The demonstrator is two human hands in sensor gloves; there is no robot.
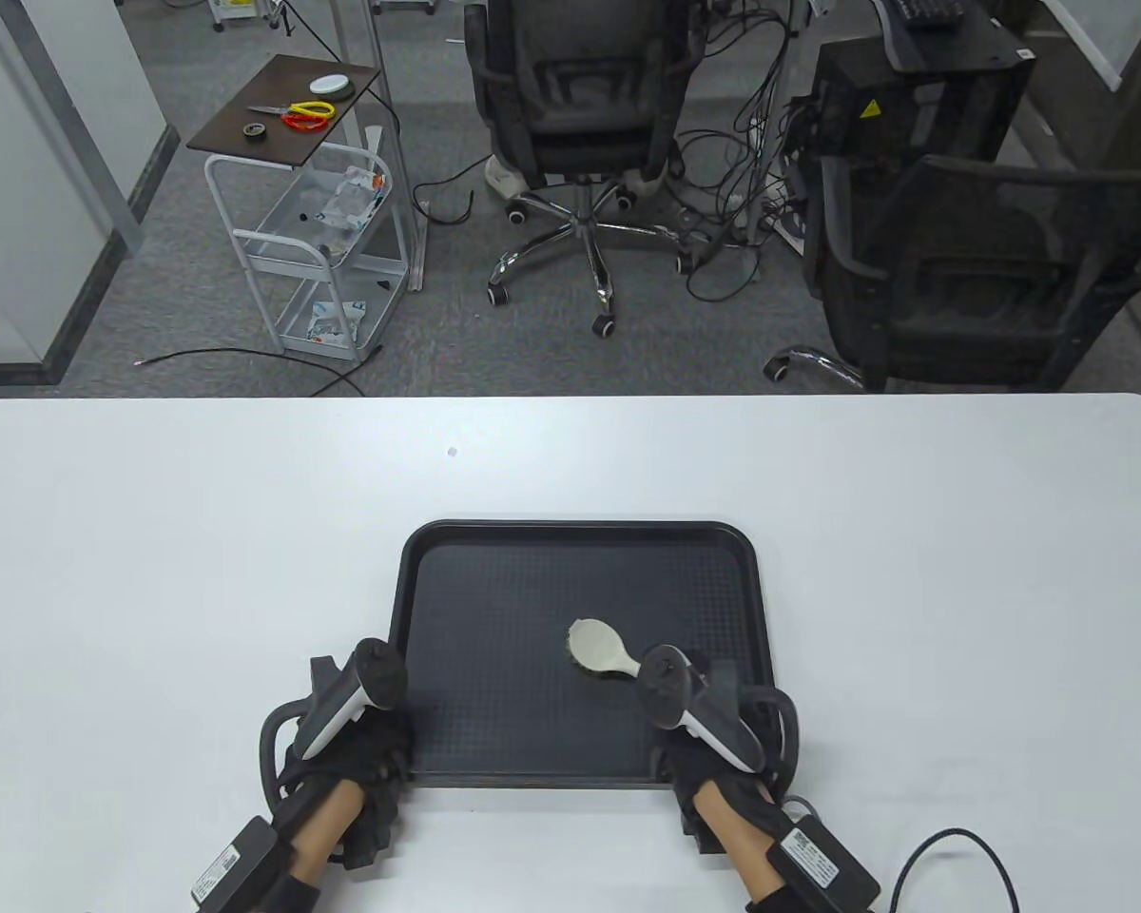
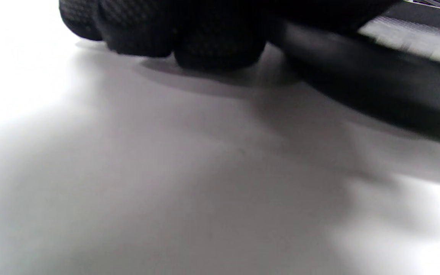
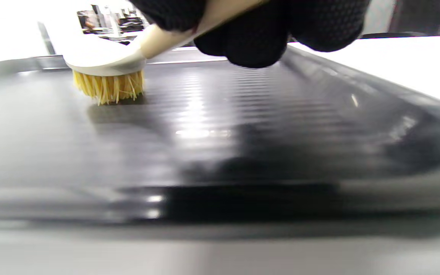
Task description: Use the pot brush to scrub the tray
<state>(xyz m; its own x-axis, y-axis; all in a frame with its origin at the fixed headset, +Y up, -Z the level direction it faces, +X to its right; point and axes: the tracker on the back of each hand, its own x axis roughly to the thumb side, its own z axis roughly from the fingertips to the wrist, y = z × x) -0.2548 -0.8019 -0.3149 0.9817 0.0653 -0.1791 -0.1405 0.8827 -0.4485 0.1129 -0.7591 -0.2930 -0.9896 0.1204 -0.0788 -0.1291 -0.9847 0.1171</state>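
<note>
You had one brush down on one tray, with your other hand bracing the tray's corner.

In the table view, your right hand (image 1: 713, 751) grasped the handle of the single cream, oval-headed pot brush (image 1: 601, 649), head down in the near middle of the one black rectangular plastic tray (image 1: 418, 571) on the white table (image 1: 152, 533). Your left hand (image 1: 361, 751) sat at the tray's near-left corner, probably to stop it sliding; I cannot tell whether it was clenched there. In the left wrist view, gloved fingers (image 2: 216, 49) rested on the table just beside the tray's dark rim (image 2: 376, 95), though whether they gripped it was hidden. In the right wrist view, clenched fingers (image 3: 258, 38) held the handle at a slant, likely so the yellow bristles (image 3: 107, 88) pressed flat on the ribbed floor.
</note>
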